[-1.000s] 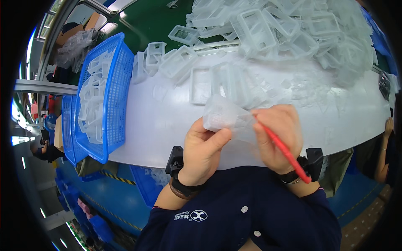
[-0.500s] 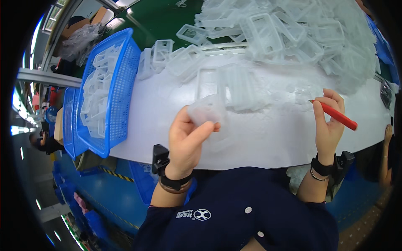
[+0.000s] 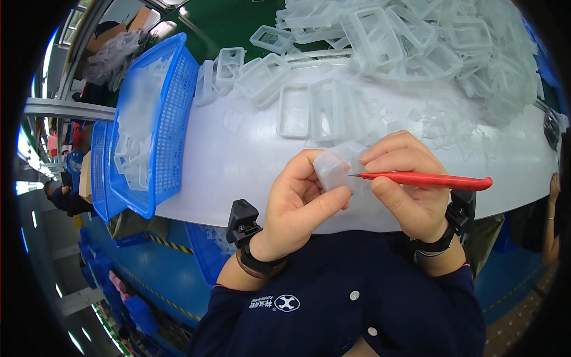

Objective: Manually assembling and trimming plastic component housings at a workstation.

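Observation:
Near the table's front edge, my left hand (image 3: pixel 303 199) grips a clear, frosted plastic case (image 3: pixel 333 172) between thumb and fingers, tilted up. My right hand (image 3: pixel 409 178) is closed round a red-handled craft knife (image 3: pixel 429 179), its thin pointed tip aimed left at the case. The tip lies over or against the case's side; whether it touches cannot be made out. Fingertips of the right hand are close by the case's far right edge. Beyond both hands lies a row of similar cases (image 3: pixel 326 111) on the white table.
A large heap of clear plastic cases (image 3: pixel 416 44) covers the far right. At the left stands a blue perforated basket (image 3: pixel 176 113) filled with cases. Several loose cases (image 3: pixel 263 79) lie at the back. Plastic scraps (image 3: pixel 437 122) are scattered right of the row. Another person's arm (image 3: pixel 552 220) shows far right.
My right hand has come left and inward with the knife, bringing its tip to the case. My left hand has shifted right and slightly down, still gripping the case.

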Available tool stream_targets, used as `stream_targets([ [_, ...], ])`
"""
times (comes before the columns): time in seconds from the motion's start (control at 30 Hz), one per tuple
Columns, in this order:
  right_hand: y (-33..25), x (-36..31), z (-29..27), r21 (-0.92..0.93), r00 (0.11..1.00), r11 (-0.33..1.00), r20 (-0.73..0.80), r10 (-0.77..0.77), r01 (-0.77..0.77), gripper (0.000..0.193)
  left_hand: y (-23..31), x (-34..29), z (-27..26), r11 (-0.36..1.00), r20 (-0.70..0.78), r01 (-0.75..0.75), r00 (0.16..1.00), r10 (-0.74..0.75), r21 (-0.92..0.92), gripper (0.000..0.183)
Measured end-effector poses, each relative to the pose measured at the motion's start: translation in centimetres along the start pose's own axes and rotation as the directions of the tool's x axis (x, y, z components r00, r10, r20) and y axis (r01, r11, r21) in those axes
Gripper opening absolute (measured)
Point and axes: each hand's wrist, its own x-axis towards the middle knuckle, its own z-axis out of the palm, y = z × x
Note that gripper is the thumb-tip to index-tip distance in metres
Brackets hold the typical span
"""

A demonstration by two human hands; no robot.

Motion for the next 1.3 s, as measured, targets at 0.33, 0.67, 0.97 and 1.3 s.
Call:
stream_targets([
  [0.33,0.4,0.5,-0.2,-0.245,0.968,0.945,0.172,-0.18,0.219,0.015,-0.2,0.2,-0.1,0.991,0.042,-0.071,0.997,0.067,0.115,0.027],
  [0.67,1.4,0.5,-4.5,-0.646,0.826,0.732,-0.28,-0.489,0.215,0.02,-0.5,0.2,-0.5,0.989,0.117,0.105,0.986,-0.117,0.102,0.033],
  [0.97,1.7,-1.9,-4.6,-0.296,0.955,0.942,-0.287,0.07,-0.158,0.008,-1.5,0.2,-0.1,0.957,-0.041,0.114,0.993,-0.106,0.267,0.028],
  [1.3,1.2,-2.2,0.1,0.099,0.991,0.989,-0.071,0.116,-0.108,0.009,-2.0,-0.2,0.7,0.843,-0.001,-0.077,0.996,0.092,0.532,0.019],
])
